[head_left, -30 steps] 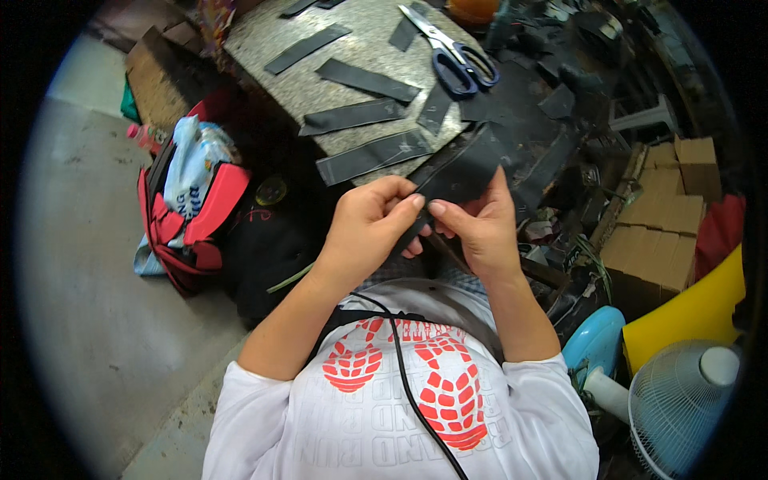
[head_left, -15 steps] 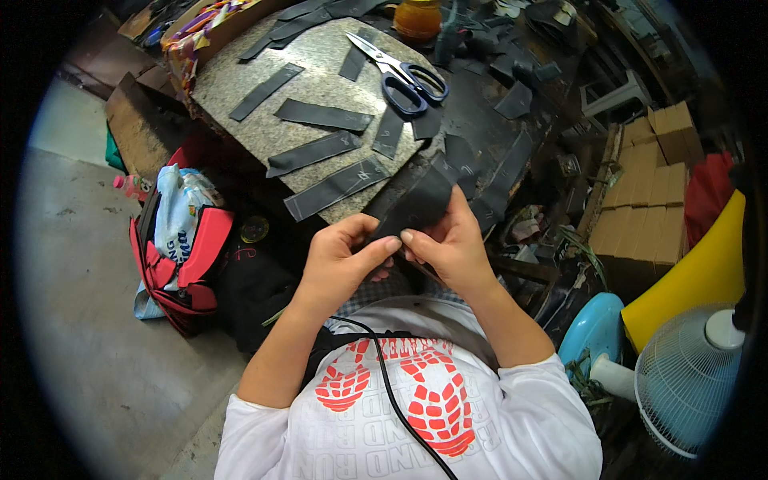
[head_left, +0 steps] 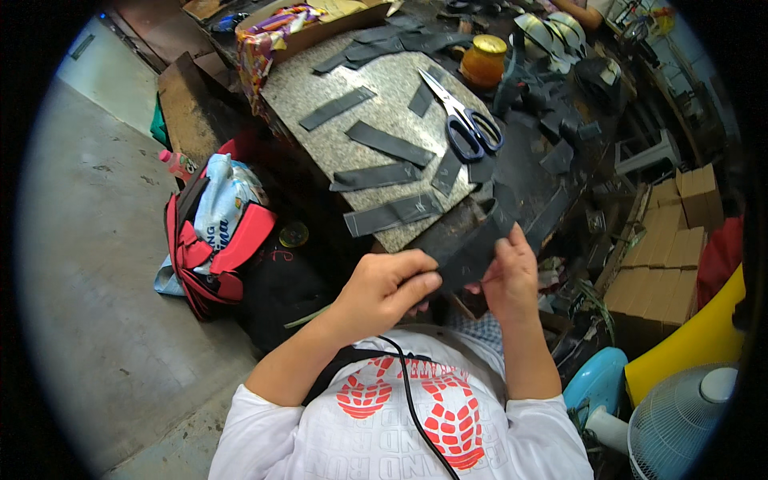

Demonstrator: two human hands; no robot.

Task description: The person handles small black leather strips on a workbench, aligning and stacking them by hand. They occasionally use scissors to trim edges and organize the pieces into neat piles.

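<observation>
My left hand (head_left: 388,290) pinches one end of a black leather-like strip (head_left: 468,258). At its other end, my right hand (head_left: 512,276) grips the strip between thumb and fingers, so it stretches between both hands over the near table edge. Similar dark strips (head_left: 390,142) lie spread on a speckled stone slab (head_left: 320,126), some with pale marks. Scissors with dark blue handles (head_left: 472,132) rest on the slab's right side, blades parted a little and pointing away.
Behind the scissors stands an orange-brown jar (head_left: 483,62) with a yellow lid. Dark scraps (head_left: 556,160) cover the table at right. A red and black bag (head_left: 240,240) sits at left. Cardboard boxes (head_left: 660,268), a blue stool (head_left: 598,376) and a white fan (head_left: 680,424) stand at right.
My hands have moved apart, drawing the strip out between them; the right hand now grips its far end. The whole view has shifted, so the table appears further right and lower.
</observation>
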